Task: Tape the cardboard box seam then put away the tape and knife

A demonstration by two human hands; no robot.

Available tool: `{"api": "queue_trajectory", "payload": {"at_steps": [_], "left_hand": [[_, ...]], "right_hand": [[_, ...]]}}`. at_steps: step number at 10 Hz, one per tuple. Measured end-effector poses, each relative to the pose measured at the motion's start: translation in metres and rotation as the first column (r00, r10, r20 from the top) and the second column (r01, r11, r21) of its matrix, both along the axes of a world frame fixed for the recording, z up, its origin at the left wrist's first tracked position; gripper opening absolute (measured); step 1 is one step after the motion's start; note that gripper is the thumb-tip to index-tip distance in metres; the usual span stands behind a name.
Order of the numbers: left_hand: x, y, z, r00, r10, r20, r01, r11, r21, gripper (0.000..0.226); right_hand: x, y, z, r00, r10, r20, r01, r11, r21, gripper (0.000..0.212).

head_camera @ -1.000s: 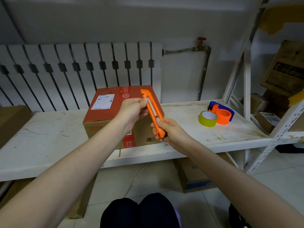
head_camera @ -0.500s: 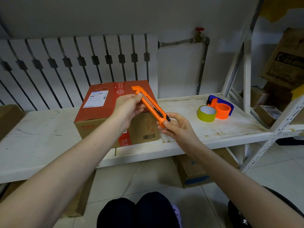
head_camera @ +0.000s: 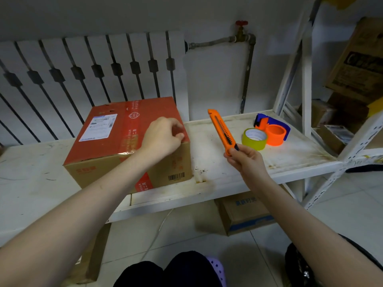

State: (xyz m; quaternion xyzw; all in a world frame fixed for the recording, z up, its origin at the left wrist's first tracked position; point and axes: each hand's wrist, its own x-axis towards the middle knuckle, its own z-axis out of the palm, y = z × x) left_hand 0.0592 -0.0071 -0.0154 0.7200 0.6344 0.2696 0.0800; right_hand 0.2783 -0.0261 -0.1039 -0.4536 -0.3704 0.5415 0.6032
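A cardboard box [head_camera: 116,139] with a red top and a white label sits on the white shelf [head_camera: 228,172]. My left hand [head_camera: 163,137] rests on the box's near right top corner, fingers curled, holding nothing. My right hand [head_camera: 246,160] grips the lower end of an orange utility knife [head_camera: 221,131], held up over the shelf to the right of the box, tip pointing up and away; no blade shows. A yellow-green tape roll [head_camera: 254,138] and an orange and blue tape dispenser [head_camera: 273,129] lie on the shelf further right.
A white radiator [head_camera: 83,79] and a pipe with a red valve [head_camera: 241,23] stand behind the shelf. Cardboard boxes [head_camera: 244,212] sit under the shelf and on the rack [head_camera: 352,65] at right. My knees [head_camera: 172,270] are at the bottom.
My left hand has let go of the knife and dropped onto the box's corner. My right hand has carried the knife rightward, away from the box.
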Motion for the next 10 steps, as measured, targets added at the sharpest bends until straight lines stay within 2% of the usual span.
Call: {"api": "queue_trajectory", "payload": {"at_steps": [1,2,4,5,6,7,8,9,10], "left_hand": [[0.005,0.007,-0.007,0.997,0.006,-0.081,-0.011,0.998,-0.062,0.031],[0.007,0.010,-0.010,0.996,0.011,-0.086,-0.017,0.998,-0.067,0.031],[0.006,0.010,-0.013,0.995,0.006,-0.102,-0.009,1.000,-0.028,0.033],[0.005,0.011,-0.015,0.995,0.006,-0.096,-0.008,1.000,-0.017,0.033],[0.004,0.011,-0.015,0.996,0.007,-0.086,-0.009,1.000,-0.018,0.033],[0.004,0.011,-0.016,0.996,0.006,-0.087,-0.008,1.000,-0.019,0.034],[0.004,0.011,-0.016,0.996,0.006,-0.089,-0.009,1.000,-0.025,0.034],[0.004,0.011,-0.016,0.996,0.002,-0.093,-0.004,1.000,-0.023,0.035],[0.004,0.012,-0.015,0.995,0.003,-0.099,-0.006,1.000,-0.026,0.035]], "right_hand": [[0.012,0.020,-0.017,0.978,-0.144,0.150,0.154,0.987,-0.054,0.029],[0.023,0.041,-0.033,0.932,-0.223,0.287,0.257,0.963,-0.084,0.027],[0.028,0.080,-0.055,0.851,-0.282,0.443,0.382,0.912,-0.153,0.024],[0.023,0.085,-0.056,0.772,-0.256,0.582,0.412,0.899,-0.152,0.024],[0.025,0.088,-0.059,0.637,-0.202,0.744,0.387,0.918,-0.082,0.016],[0.026,0.091,-0.059,0.426,-0.123,0.896,0.316,0.949,-0.019,0.023],[0.028,0.096,-0.064,0.233,-0.055,0.971,0.293,0.956,-0.016,0.031],[0.023,0.089,-0.058,0.150,0.009,0.989,0.334,0.941,-0.059,0.028],[0.005,0.086,-0.050,0.095,-0.085,0.992,0.276,0.959,0.056,0.031]]}}
